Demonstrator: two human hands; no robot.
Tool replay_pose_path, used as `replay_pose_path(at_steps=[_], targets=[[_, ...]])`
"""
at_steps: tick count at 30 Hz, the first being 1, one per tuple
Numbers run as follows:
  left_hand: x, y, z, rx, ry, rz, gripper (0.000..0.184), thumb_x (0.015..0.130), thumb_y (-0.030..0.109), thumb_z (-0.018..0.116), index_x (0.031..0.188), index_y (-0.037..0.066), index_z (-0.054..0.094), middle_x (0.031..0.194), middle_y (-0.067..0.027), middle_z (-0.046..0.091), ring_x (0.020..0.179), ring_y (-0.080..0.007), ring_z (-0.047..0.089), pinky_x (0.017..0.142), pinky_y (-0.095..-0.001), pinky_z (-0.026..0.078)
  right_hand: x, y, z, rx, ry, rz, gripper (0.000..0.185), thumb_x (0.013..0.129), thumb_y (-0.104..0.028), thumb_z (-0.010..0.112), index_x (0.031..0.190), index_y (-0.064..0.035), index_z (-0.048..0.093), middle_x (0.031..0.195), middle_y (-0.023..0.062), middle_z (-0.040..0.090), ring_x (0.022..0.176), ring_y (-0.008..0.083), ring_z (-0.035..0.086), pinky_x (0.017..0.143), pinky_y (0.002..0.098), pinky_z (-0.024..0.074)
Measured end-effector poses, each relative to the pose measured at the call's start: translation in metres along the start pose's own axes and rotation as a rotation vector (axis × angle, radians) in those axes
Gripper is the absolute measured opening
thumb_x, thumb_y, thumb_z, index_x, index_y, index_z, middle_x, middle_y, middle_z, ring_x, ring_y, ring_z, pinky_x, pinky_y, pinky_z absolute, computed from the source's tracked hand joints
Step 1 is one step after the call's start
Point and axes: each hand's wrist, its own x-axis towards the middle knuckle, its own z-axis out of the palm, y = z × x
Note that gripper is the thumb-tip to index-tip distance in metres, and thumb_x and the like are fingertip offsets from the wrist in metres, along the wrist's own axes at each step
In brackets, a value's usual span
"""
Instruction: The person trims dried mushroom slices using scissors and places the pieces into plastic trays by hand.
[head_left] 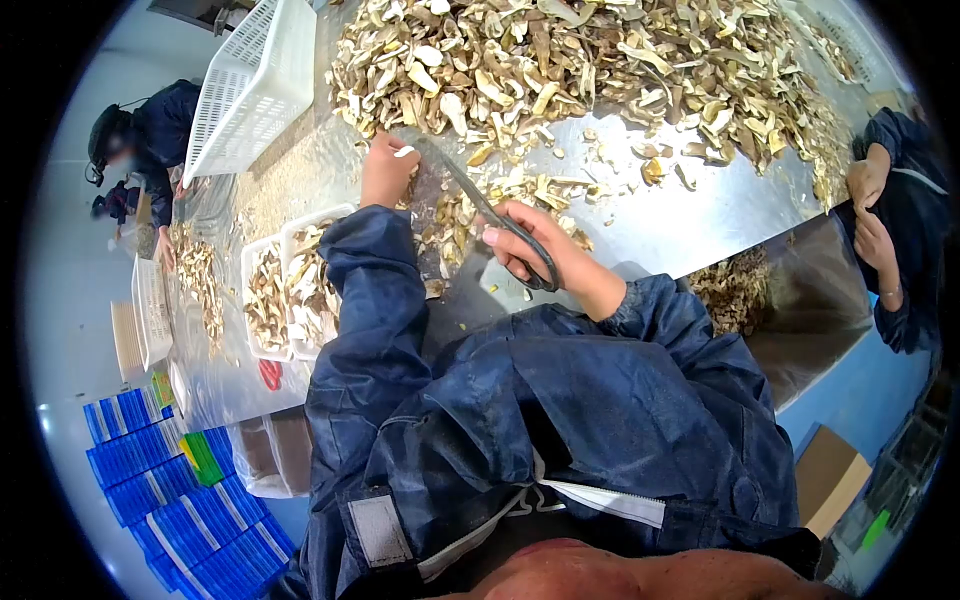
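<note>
Jacket front (610,400): dark blue, fills the lower middle of the frame, nearest the camera, with a sleeve reaching up on either side.
Blue packs (205,510): stacked at lower left.
White crate (255,105): pierced walls, tilted in the frame, upper left; a co-worker (165,130) bends beyond it.
White trays (264,244): two side by side, left of centre, filled with sliced mushrooms, just left of the left sleeve.
Left hand (388,172): upper left of centre, fingers curled in and apparently pinching a small pale piece (404,152); it is the nearer of the two hands to the heap's lower left edge.
Scissors (468,185): long axis slanting from lower right, at the handles, to upper left, at the tip; the tip lies just beside the left hand, on the pale piece's right. Whether the blades are parted or touch anything, one cannot tell.
Right hand (560,255): centre, closed around the scissor handles, lower and farther right than the left hand.
Mushroom heap (570,70): broad, across the top, above both hands on the metal surface (640,225).
Second co-worker's hands (876,240): far right, near the surface's corner, well apart from the person's own.
</note>
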Motion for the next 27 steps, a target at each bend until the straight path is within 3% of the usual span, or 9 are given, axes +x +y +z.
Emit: replay_pose_path(at_steps=[5, 8, 10, 11, 14, 16, 19, 23, 27], targets=[[0.025, 0.011, -0.015, -0.649, -0.04, -0.335, 0.031, 0.087, 0.019, 0.073, 0.112, 0.0, 0.07, 0.083, -0.0006, 0.065, 0.056, -0.0047, 0.048, 0.049, -0.0231, 0.037, 0.001, 0.002, -0.002, -0.016, -0.013, -0.009, 0.031, 0.098, -0.029, 0.069, 0.115, -0.0051, 0.06, 0.068, -0.0014, 0.055, 0.049, 0.0048, 0.045, 0.045, 0.0218, 0.0353], [0.03, 0.042, -0.016, -0.531, 0.011, -0.352, 0.039, 0.086, 0.02, 0.075, 0.115, -0.004, 0.069, 0.086, -0.0047, 0.068, 0.06, -0.0089, 0.054, 0.051, -0.0261, 0.041, 0.001, 0.0, -0.002, -0.02, -0.022, -0.006, 0.032, 0.099, -0.029, 0.067, 0.118, -0.0044, 0.06, 0.067, -0.0015, 0.055, 0.049, 0.0051, 0.045, 0.045, 0.022, 0.035], [0.047, 0.024, 0.003, -0.418, 0.053, -0.284, 0.049, 0.083, 0.027, 0.078, 0.119, -0.005, 0.07, 0.1, -0.016, 0.074, 0.088, -0.0247, 0.069, 0.075, -0.0361, 0.053, 0.001, 0.003, -0.004, -0.032, -0.017, -0.025, 0.032, 0.1, -0.028, 0.066, 0.12, -0.0038, 0.059, 0.066, -0.0016, 0.054, 0.049, 0.0053, 0.045, 0.045, 0.0221, 0.0342], [0.045, 0.027, -0.002, -0.356, -0.066, -0.248, 0.056, 0.08, 0.036, 0.078, 0.124, 0.003, 0.067, 0.112, -0.0126, 0.069, 0.094, -0.0268, 0.064, 0.077, -0.0383, 0.051, 0.002, 0.004, -0.004, -0.036, -0.035, -0.036, 0.032, 0.1, -0.028, 0.066, 0.121, -0.0035, 0.059, 0.066, -0.0017, 0.054, 0.048, 0.0054, 0.045, 0.045, 0.0222, 0.0339], [0.051, 0.016, 0.013, -0.118, 0.109, -0.109, 0.052, 0.078, 0.033, 0.08, 0.116, -0.002, 0.071, 0.106, -0.018, 0.071, 0.086, -0.0257, 0.066, 0.074, -0.0391, 0.051, 0.001, 0.001, 0.002, -0.038, 0.022, 0.001, 0.033, 0.101, -0.025, 0.064, 0.124, -0.0027, 0.059, 0.066, -0.0019, 0.053, 0.049, 0.0054, 0.044, 0.046, 0.0221, 0.0326], [0.042, 0.026, 0.008, -0.093, 0.103, -0.14, 0.046, 0.076, 0.03, 0.078, 0.103, -0.007, 0.073, 0.097, -0.0216, 0.074, 0.089, -0.0335, 0.071, 0.083, -0.0391, 0.054, 0.002, 0.0, 0.003, -0.024, 0.023, 0.033, 0.037, 0.102, -0.023, 0.06, 0.13, 0.0009, 0.056, 0.07, 0.0011, 0.055, 0.05, 0.0061, 0.045, 0.047, 0.0214, 0.0336], [0.03, 0.027, 0.005, -0.313, 0.05, -0.242, 0.037, 0.077, 0.023, 0.074, 0.098, -0.007, 0.073, 0.085, -0.0175, 0.074, 0.075, -0.0303, 0.07, 0.07, -0.0385, 0.054, 0.002, -0.001, 0.007, 0.004, 0.029, 0.046, 0.037, 0.102, -0.023, 0.06, 0.13, 0.0011, 0.055, 0.07, 0.0009, 0.055, 0.051, 0.0056, 0.045, 0.048, 0.0206, 0.0344], [0.015, 0.038, -0.001, -0.72, 0.062, -0.407, 0.024, 0.081, 0.015, 0.071, 0.096, -0.003, 0.07, 0.074, -0.0091, 0.067, 0.056, -0.0182, 0.058, 0.048, -0.0336, 0.04, -0.001, -0.004, 0.011, 0.016, 0.031, 0.048, 0.034, 0.101, -0.021, 0.062, 0.126, 0.0007, 0.056, 0.069, 0.0005, 0.055, 0.051, 0.0057, 0.045, 0.048, 0.0205, 0.034], [0.015, 0.02, -0.011, -1.29, -0.044, -0.562, 0.034, 0.092, 0.013, 0.069, 0.123, 0.001, 0.06, 0.086, -0.0033, 0.061, 0.072, -0.0135, 0.059, 0.057, -0.0263, 0.05, 0.0, -0.001, 0.01, 0.013, 0.027, 0.027, 0.034, 0.102, -0.022, 0.061, 0.126, 0.0014, 0.055, 0.068, 0.0005, 0.054, 0.05, 0.0055, 0.044, 0.047, 0.0203, 0.0332]])
